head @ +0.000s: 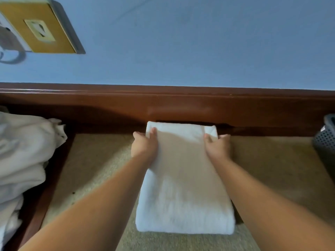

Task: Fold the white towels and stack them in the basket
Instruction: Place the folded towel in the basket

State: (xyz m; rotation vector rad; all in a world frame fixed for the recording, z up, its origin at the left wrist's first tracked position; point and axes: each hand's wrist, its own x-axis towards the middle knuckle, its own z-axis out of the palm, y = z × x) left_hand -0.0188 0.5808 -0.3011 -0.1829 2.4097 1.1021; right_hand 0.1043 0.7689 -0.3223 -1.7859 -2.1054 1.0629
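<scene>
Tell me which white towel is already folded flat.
The towel in the middle, gripped at its far corners by the left hand and right hand. It is a neat rectangle; the towel pile on the left is crumpled.

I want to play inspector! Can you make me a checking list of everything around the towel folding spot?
Surface: beige carpeted surface with a dark red-brown wooden border.
Job's things: folded white terry towel lying on the carpet; grey perforated plastic basket at the right edge, contents hidden.
Clutter: heap of crumpled white fabric on the left.
Hands: left hand and right hand each grip a side of the towel's far end.
Cables: grey cord looping below a yellow wall socket plate.
Surroundings: plain blue wall.
</scene>
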